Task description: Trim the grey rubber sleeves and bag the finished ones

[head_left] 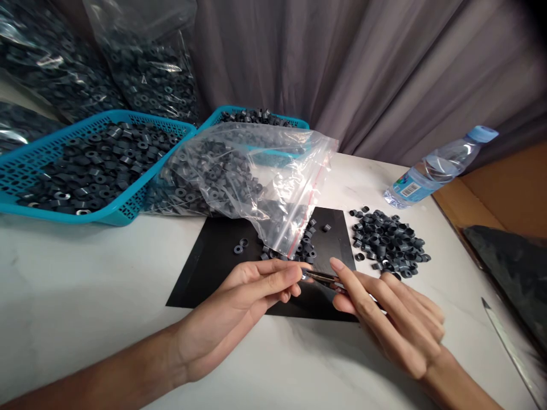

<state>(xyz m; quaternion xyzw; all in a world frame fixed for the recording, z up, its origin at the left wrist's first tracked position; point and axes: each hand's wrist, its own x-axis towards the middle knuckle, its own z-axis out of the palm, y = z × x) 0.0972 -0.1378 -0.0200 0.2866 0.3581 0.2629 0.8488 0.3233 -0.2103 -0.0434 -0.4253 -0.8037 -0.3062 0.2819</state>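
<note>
Head view shows the left hand pinching a small part, right hand gripping tweezers.

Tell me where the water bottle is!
The water bottle is on the right side of the head view, on the white table just beyond the loose pile of dark pieces.

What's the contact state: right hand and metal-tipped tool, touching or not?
Touching: the head view shows the right hand gripping the metal-tipped tool between thumb and fingers.
</note>
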